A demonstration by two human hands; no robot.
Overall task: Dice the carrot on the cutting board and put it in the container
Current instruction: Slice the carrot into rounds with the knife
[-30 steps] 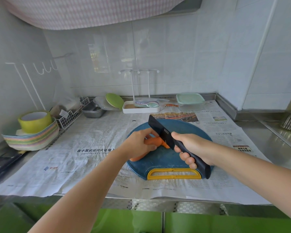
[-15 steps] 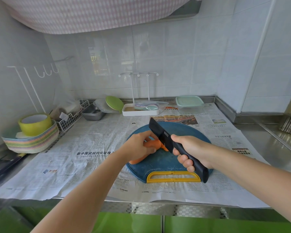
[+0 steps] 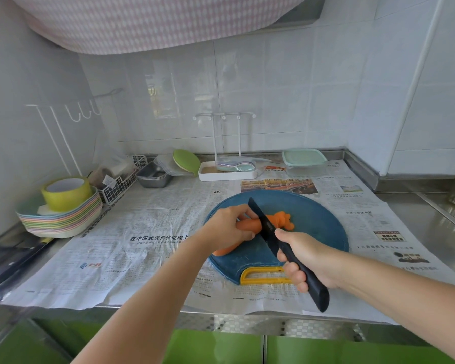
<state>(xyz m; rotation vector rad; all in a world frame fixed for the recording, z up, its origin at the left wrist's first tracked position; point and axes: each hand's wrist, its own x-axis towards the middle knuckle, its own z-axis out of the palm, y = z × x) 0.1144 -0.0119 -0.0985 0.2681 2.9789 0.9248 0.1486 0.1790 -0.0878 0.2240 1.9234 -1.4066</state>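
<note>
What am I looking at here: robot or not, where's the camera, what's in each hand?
No robot: two bare hands of a person, filmed by one wide-angle camera worn on the head, looking down at a counter covered in newspaper. The left hand holds a carrot down on a round blue cutting board. The right hand grips a black knife, blade across the carrot. Some cut pieces lie on the board right of the blade. A clear container with a mint lid stands at the back.
</note>
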